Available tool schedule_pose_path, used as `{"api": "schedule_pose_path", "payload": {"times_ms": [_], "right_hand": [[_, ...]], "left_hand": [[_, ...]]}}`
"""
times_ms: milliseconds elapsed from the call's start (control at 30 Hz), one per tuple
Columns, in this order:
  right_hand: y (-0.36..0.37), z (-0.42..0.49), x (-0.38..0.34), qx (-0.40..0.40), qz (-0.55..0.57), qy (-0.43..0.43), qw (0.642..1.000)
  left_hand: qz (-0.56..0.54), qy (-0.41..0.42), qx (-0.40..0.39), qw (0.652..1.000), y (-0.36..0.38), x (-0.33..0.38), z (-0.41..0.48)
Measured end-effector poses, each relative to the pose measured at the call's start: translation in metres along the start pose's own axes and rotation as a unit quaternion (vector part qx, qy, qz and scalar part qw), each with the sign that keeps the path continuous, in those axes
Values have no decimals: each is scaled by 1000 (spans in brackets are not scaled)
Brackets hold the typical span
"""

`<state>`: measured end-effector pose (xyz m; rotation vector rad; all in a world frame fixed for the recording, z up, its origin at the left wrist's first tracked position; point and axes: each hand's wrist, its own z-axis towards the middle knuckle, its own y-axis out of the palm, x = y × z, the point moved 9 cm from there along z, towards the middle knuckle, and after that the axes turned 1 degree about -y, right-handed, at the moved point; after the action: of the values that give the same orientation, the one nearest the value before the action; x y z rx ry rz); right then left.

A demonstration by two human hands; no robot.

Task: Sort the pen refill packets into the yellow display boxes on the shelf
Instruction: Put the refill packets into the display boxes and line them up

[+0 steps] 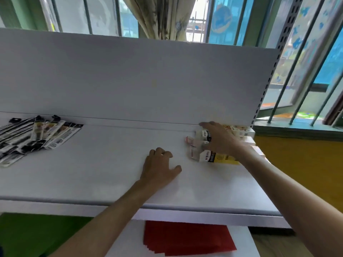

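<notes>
Red paper sheets [187,238] lie nearest, on a lower level below the white shelf [111,173]. On the shelf, the left hand [159,167] rests near the middle with its fingers loosely curled and holds nothing. The right hand [219,140] reaches over the yellow display boxes [222,158] at the far right end. Its fingers stretch out across their tops and do not seem to be closed round any box, though blur makes this hard to judge. The pen refill packets [37,136] lie fanned in a loose pile at the far left end, well apart from the boxes and from both hands.

The step in hand looks like readying the boxes. It would go best if they were set square and steady with their openings facing front. Bringing the boxes closer to the pile, or the pile to them, would shorten each trip. The packets overlap, so lifting them one kind at a time should keep the sorting clean.
</notes>
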<state>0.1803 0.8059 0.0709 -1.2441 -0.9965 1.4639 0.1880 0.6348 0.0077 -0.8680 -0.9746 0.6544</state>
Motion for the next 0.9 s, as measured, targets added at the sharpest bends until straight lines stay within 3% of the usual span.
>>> {"api": "schedule_pose_path", "payload": {"times_ms": [233,533,700,900], "right_hand": [[19,33,-214,91,142,-136,976],[113,30,-491,27,256,-261,930],[166,42,-556,-54,253,-249,933],[175,103,-572,-53,250,-227,940]], "left_hand": [[5,-80,77,994,-145,-146,-62],[66,-180,151,970,-314,-321,-185],[77,-201,147,965,-344,-383,-204],[54,-188,141,971,-337,-439,-158]]}}
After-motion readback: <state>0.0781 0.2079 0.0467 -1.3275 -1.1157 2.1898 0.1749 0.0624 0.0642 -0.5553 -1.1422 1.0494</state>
